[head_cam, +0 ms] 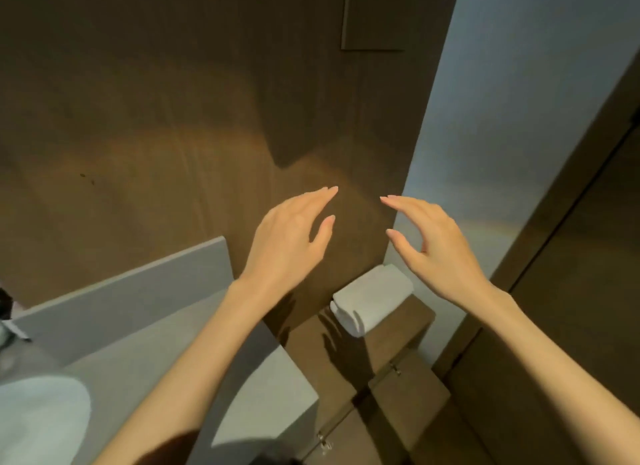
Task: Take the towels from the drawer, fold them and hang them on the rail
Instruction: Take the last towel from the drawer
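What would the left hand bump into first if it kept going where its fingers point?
Probably the brown wood wall panel: nothing shows between it and the left hand, though depth is unclear.

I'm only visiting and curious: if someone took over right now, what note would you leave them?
Left hand: open, empty, raised before the wood wall.
Right hand: open, empty, raised alongside.
Towel: one, white, folded, draped just below the hands, right of the counter.
Done: that towel looks folded and hung, though the rail itself is hard to make out.
Left: cannot tell; no other towels in view.
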A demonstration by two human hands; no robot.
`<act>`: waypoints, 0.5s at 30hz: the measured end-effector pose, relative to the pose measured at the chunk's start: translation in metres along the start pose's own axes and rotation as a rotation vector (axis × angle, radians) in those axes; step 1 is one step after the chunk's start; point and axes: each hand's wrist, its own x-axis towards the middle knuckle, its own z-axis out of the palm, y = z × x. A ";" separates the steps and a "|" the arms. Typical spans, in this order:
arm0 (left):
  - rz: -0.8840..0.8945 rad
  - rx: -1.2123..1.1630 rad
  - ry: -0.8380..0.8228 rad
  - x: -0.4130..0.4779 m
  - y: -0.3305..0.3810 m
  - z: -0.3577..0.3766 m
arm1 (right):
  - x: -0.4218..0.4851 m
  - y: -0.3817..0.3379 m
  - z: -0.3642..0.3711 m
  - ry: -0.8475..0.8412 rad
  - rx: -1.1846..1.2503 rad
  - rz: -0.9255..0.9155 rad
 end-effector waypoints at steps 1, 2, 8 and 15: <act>-0.006 -0.003 -0.026 -0.007 0.002 0.011 | -0.011 0.007 0.005 -0.031 0.003 0.024; -0.009 -0.004 -0.051 -0.014 0.004 0.021 | -0.021 0.015 0.010 -0.059 0.009 0.048; -0.061 0.013 -0.165 -0.060 0.017 0.076 | -0.073 0.064 0.035 -0.186 0.057 0.138; -0.208 0.045 -0.237 -0.088 0.055 0.138 | -0.109 0.127 0.040 -0.298 0.130 0.149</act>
